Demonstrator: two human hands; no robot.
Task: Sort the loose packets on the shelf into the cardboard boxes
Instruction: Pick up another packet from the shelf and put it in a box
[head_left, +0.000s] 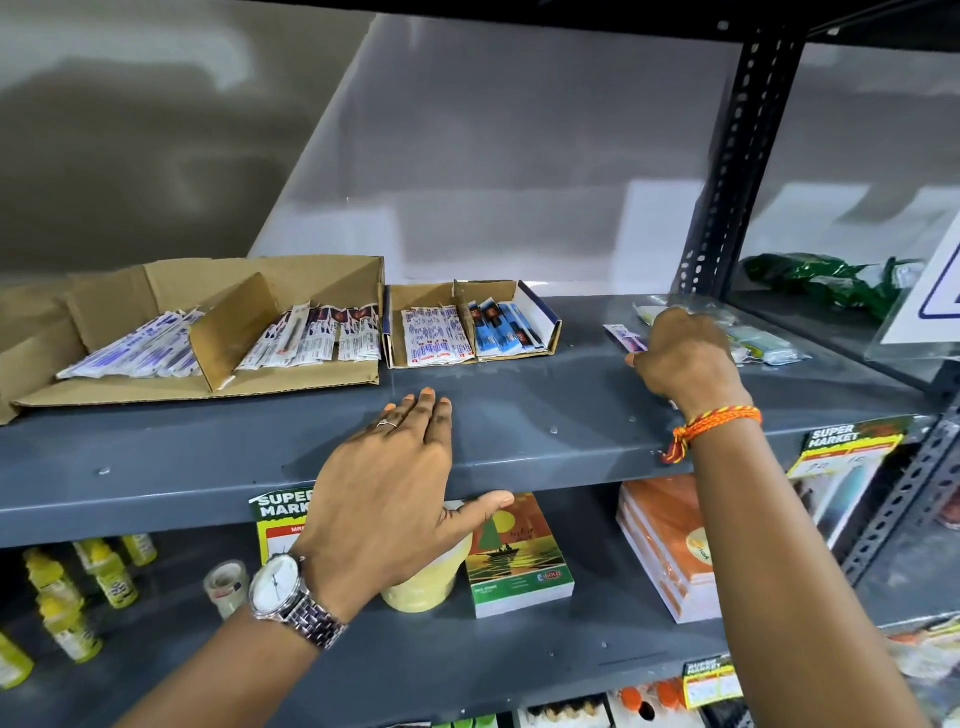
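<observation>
Reaching into the loose packets (748, 338) at about 2 o'clock on the shelf (519, 405), the right hand (680, 358) has its fingers curled down over the pile. I can't tell if it's actually pinching one yet, the knuckles hide the tips. A purple-white packet (626, 332) pokes out just left of that hand.

Head view is all we get, so here goes. The left hand (389, 478) lies flat and spread on the shelf's front lip at 6 o'clock, fingers open, holding nothing. Looks like bracing to me.

My take on doing this step well: grab one packet type at a time, check the print, then carry it left. The pile looks slippery and plasticky, so a firm pinch beats scooping.

Containers: the big box (291, 382) at 10 o'clock has a divider, with white-and-blue packets in its left half and white-and-dark-red ones in its right. The small box (550, 322) at 12 o'clock, touching the big one, also has two halves: white packets with red print on the left, blue ones on the right.
</observation>
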